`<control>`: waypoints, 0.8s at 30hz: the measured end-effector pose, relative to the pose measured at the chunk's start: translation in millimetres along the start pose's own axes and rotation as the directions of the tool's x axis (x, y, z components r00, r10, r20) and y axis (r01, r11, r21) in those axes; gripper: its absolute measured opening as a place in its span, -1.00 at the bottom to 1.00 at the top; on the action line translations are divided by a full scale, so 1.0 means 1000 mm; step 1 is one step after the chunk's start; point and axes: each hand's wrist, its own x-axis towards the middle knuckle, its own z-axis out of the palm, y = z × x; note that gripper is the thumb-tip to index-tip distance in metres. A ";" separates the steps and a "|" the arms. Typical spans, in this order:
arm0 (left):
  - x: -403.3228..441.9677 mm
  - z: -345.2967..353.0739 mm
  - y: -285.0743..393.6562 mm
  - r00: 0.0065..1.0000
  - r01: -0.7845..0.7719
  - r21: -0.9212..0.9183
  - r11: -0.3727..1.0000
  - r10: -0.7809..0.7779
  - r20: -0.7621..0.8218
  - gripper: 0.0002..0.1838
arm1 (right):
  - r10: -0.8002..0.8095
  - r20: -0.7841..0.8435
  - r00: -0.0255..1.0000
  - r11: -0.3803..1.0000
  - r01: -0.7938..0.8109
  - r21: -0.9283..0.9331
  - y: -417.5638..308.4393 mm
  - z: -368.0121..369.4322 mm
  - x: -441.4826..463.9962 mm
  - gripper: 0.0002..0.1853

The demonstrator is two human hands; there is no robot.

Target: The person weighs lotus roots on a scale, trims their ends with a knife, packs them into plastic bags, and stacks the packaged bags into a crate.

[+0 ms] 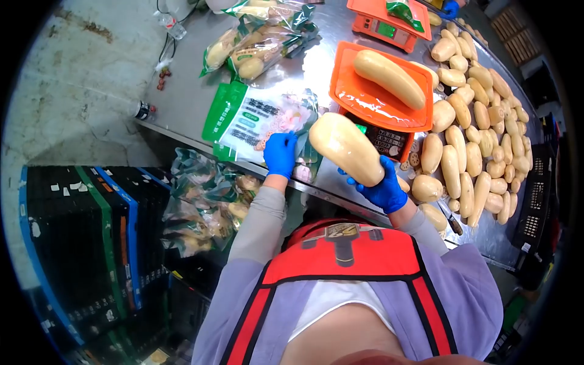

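My right hand point(384, 187), in a blue glove, grips the lower end of a large pale lotus root point(345, 146), held tilted above the table's near edge. My left hand point(280, 153), also gloved in blue, has its fingers closed at the printed plastic bag point(255, 118), which lies flat on a stack of similar bags; the fingertips are partly hidden. Beyond the held root, another lotus root point(389, 76) rests on the orange tray of a weighing scale point(340, 91), whose keypad point(387, 141) is partly covered.
Many lotus roots point(459, 152) are piled at right, with a knife point(451, 218) near the front edge. Filled bags point(258, 45) lie at the back left. A second scale point(389, 27) stands behind. Bagged roots point(207, 207) and stacked black crates point(67, 237) are below left.
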 end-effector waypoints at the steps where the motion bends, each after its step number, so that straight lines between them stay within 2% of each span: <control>1: 0.003 0.001 -0.006 0.991 0.121 -0.075 0.990 -0.116 0.067 -0.77 | -0.005 -0.032 0.999 1.000 0.004 -0.024 0.003 0.001 0.001 -0.31; 2: 0.008 -0.001 -0.007 0.964 0.244 -0.142 0.959 -0.224 0.142 -0.73 | -0.010 -0.064 0.998 0.999 0.007 -0.048 0.006 0.003 0.002 -0.31; 3: 0.010 -0.003 -0.008 0.955 0.291 -0.249 0.924 -0.266 0.131 -0.65 | 0.007 -0.076 0.997 0.999 -0.009 -0.031 0.008 0.002 0.004 -0.32; 4: 0.012 -0.006 -0.010 0.957 0.284 -0.251 0.925 -0.259 0.129 -0.65 | 0.030 -0.011 0.999 0.999 -0.030 -0.024 0.010 -0.008 0.008 -0.32; 7: 0.014 -0.014 -0.015 0.921 0.361 -0.251 0.898 -0.302 0.244 -0.72 | 0.052 0.013 0.999 0.997 -0.051 -0.054 0.016 -0.008 0.024 -0.32; 8: 0.015 -0.019 -0.009 0.922 0.361 -0.251 0.898 -0.303 0.241 -0.72 | 0.027 -0.074 0.997 0.993 -0.036 -0.116 0.020 0.000 0.033 -0.34; 9: 0.019 -0.030 0.002 0.976 0.209 -0.255 0.944 -0.186 0.111 -0.75 | -0.001 -0.153 0.988 0.983 -0.027 -0.183 0.023 0.007 0.042 -0.36; 10: 0.021 -0.036 0.008 0.998 0.053 -0.238 0.970 -0.058 -0.013 -0.77 | 0.002 -0.150 0.989 0.982 -0.030 -0.185 0.026 0.011 0.047 -0.36; 11: 0.024 -0.039 0.007 0.985 0.164 -0.387 0.907 -0.170 0.020 -0.83 | -0.039 -0.109 0.993 0.973 0.012 -0.231 0.029 0.014 0.050 -0.37; 12: 0.028 -0.043 0.007 0.985 0.164 -0.389 0.906 -0.171 0.017 -0.83 | -0.078 -0.068 0.995 0.959 0.056 -0.277 0.029 0.016 0.052 -0.39; 14: 0.033 -0.054 0.008 0.951 0.271 -0.529 0.804 -0.308 0.019 -0.85 | -0.071 -0.069 0.995 0.934 0.042 -0.354 0.028 0.016 0.054 -0.36; 16: 0.035 -0.054 0.005 0.961 0.249 -0.511 0.823 -0.274 0.027 -0.86 | -0.061 -0.064 0.996 0.869 0.021 -0.494 0.025 0.016 0.058 -0.29; 17: 0.036 -0.056 0.005 0.971 0.235 -0.500 0.833 -0.226 0.079 -0.86 | -0.058 -0.064 0.996 0.869 0.018 -0.494 0.024 0.015 0.060 -0.29; 18: 0.037 -0.058 0.007 0.976 0.218 -0.491 0.844 -0.176 0.132 -0.86 | -0.179 -0.017 0.984 0.640 0.103 -0.762 0.023 0.013 0.062 -0.24; 19: 0.038 -0.060 0.011 0.978 0.204 -0.511 0.835 -0.153 0.140 -0.88 | -0.276 0.069 0.959 0.324 0.161 -0.932 0.020 0.012 0.065 -0.19; 20: 0.038 -0.059 0.014 0.978 0.203 -0.511 0.835 -0.153 0.140 -0.88 | -0.276 0.070 0.959 0.323 0.161 -0.932 0.015 0.013 0.067 -0.19; 22: 0.039 -0.055 0.018 0.993 -0.029 -0.443 0.896 0.075 0.086 -0.91 | -0.086 0.176 0.981 -0.045 0.173 -0.984 0.002 0.022 0.068 -0.11; 23: 0.038 -0.053 0.018 0.990 -0.017 -0.368 0.930 0.068 0.126 -0.93 | -0.083 0.197 0.977 0.083 0.204 -0.975 -0.001 0.034 0.068 -0.25; 24: 0.037 -0.050 0.020 0.989 -0.020 -0.373 0.928 0.072 0.127 -0.93 | -0.088 0.195 0.977 0.079 0.202 -0.976 -0.002 0.034 0.071 -0.25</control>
